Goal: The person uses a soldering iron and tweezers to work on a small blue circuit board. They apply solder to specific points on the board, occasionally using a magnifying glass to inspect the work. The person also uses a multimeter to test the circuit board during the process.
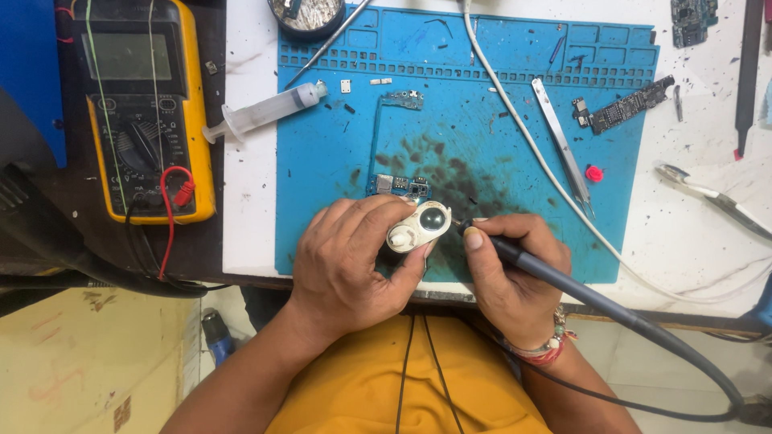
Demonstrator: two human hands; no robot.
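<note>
Left hand [346, 265] wrapped in a closed grip round a small white plastic magnifier with a dark round lens [420, 226], thumb pressed against its lower side, fingers curled over the top. Held just above the near edge of the blue silicone work mat [482, 137], close to the thin blue L-shaped circuit board [400, 186] lying flat on that mat. Right hand [511, 277] clenched pen-fashion round the dark grey handle of a soldering iron [555, 277], tip [461, 224] nearly touching the magnifier's edge; thick grey cable trailing off to the lower right.

Magnifier probably light, rigid and smooth, so likely to slip if pinched by the lens; best taken by the white body on both sides, glass left untouched. Iron stiff, light, pulled a little by its cable; safe only along the handle, well back from the hot tip. Board thin and fragile, judged best handled by its edges.

Elsewhere on the white tabletop [249, 161]: yellow multimeter [145, 112] at left, clear plastic syringe [265, 111], steel tweezers [563, 145], white cable [523, 137], red cap [594, 172].
</note>
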